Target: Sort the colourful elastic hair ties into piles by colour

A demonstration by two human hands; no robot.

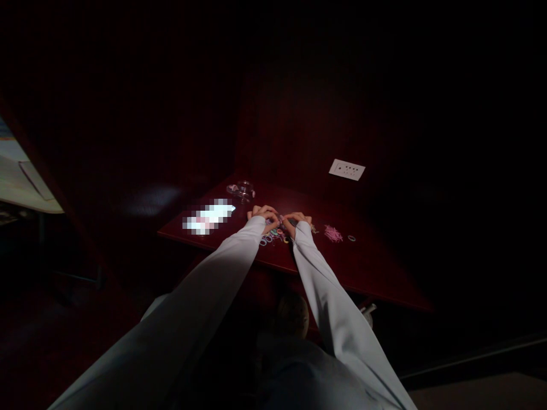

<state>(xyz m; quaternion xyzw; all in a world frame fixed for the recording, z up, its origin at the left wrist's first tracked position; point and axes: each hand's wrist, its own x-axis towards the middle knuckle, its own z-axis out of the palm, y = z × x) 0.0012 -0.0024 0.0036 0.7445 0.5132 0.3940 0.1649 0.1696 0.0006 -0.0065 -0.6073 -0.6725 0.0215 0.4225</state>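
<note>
Here the room is very dark, and only the dark red tabletop [367, 267] catches some light. The person reaches far forward with both arms in pale long sleeves. The left hand [262, 216] and the right hand [297, 221] are close together near the middle of the tabletop, almost touching each other. Both hands have the fingers curled inward, and they seem to pinch something very small between them; what it is I cannot tell, it is too small and dim.

Just under and in front of the hands, toward the near edge of the tabletop, lies a group of small coloured rings [273, 236], in several colours, spread loosely on the surface. The wrists are partly over them.

To the right of the right hand, a little apart, there is a small pink pile [333, 233] of thin pieces, and beyond it, further to the right, one single dark ring [351, 238] lies alone.

Behind the left hand, near the far edge, stands a small clear glass container [244, 191]. Left of the hands, toward the left corner, a bright white and pink flat thing [208, 216] lies; it is blurred and I cannot read it.

On the dark wall behind the tabletop, at the right, a white socket plate [346, 169] is fixed.
</note>
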